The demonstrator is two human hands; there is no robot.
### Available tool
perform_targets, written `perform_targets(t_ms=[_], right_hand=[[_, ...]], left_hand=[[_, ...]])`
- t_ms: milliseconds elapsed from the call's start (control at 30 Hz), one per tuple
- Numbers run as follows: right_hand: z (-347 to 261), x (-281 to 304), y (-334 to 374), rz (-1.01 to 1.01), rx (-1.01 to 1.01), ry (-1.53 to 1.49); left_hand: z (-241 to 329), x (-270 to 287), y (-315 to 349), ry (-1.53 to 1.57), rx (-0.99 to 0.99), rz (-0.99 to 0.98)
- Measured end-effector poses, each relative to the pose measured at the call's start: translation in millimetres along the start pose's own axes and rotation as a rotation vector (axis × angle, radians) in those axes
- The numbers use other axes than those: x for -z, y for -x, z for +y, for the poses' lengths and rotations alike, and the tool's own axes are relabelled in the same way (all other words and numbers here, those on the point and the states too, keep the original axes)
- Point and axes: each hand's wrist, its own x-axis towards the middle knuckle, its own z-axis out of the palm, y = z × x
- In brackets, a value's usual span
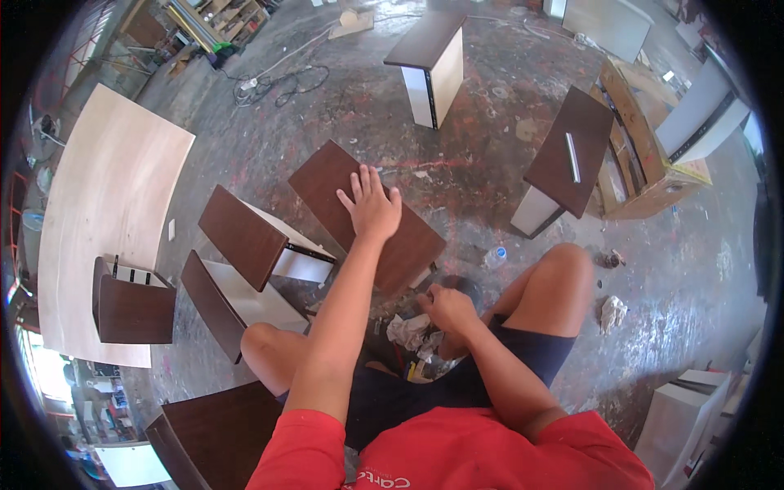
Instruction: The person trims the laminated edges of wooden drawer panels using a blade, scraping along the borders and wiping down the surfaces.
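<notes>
A dark brown wood-grain panel lies at a slant on the floor before me. My left hand rests flat on its top face, fingers spread. Close by the panel's near right corner is my right hand, its fingers curled. What those fingers hold, if anything, is hidden. Crumpled pale cloth or paper lies between my legs, just left of the right hand. Beside the panel's left edge stands a drawer with a brown front and a black slide rail along its pale side.
More brown-fronted drawers stand left, far ahead and right. A metal strip lies on the right one, beside an opened cardboard box. A large pale board lies left. A small bottle is near my knee.
</notes>
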Motion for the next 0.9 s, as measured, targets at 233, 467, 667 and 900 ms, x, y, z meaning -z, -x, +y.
perform_targets(t_ms=[233,467,667,900], right_hand=[[-5.4,-5.8,-6.7,-0.182,0.07,0.07],[11.7,-44.4,-23.0,-0.14,0.396,0.09],[-1.5,-33.0,-17.3,-0.202,0.031,0.061],[9.9,-33.2,-21.1,-0.248,0.027,0.165]], left_hand=[[33.3,-2.2,64.7,0.063,-0.223,-0.012],[43.8,8.9,128.4,0.132,-0.529,-0.049],[-1.3,25.8,122.4,0.156,-0.845,-0.183],[-69.3,25.1,89.6,0.128,-0.327,0.015]])
